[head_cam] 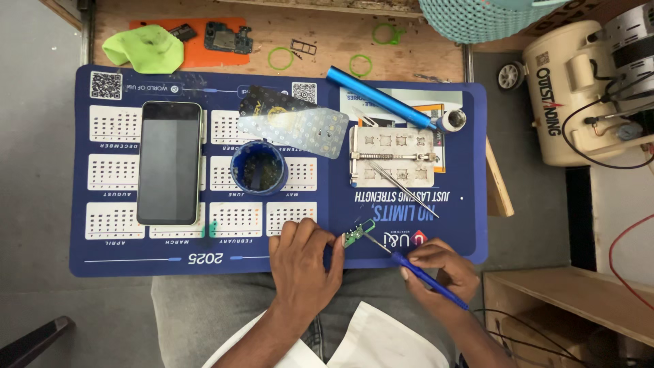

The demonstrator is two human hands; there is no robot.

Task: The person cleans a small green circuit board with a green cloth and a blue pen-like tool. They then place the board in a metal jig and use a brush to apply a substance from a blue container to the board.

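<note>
Two hands work at the near edge of a blue mat (409,123). The left hand (304,262) lies knuckles up, its fingers curled down and its fingertips pinning a small green board (355,234) flat to the mat. The right hand (439,267) is closed in a pen grip on a blue-handled tool (426,278), whose thin metal tip reaches to the board's right edge. By my reading, the step in hand is fine probing or prying at the board; it seems to call for a steady left pin and light tip pressure, since the board is small and could skid.

Just beyond the right hand the mat carries large white lettering and a small red and white badge. Beyond the board, tweezers (405,187) lie aslant against a metal holder (392,157). Beyond the left hand stands a round blue tub (258,167), open, and further left a phone (169,162) lies face up over white calendar blocks printed on the mat. Past the tub rests a clear sheet over a dark card (293,123). A blue tube (378,97) lies aslant beyond the holder, over a white and orange leaflet. Square code marks sit at the mat's far edge. Farthest off: a green cloth (144,48) on an orange pad, a bare circuit board (228,37), green rings, and, far right, a cream tank (579,95) with dark lettering.
</note>
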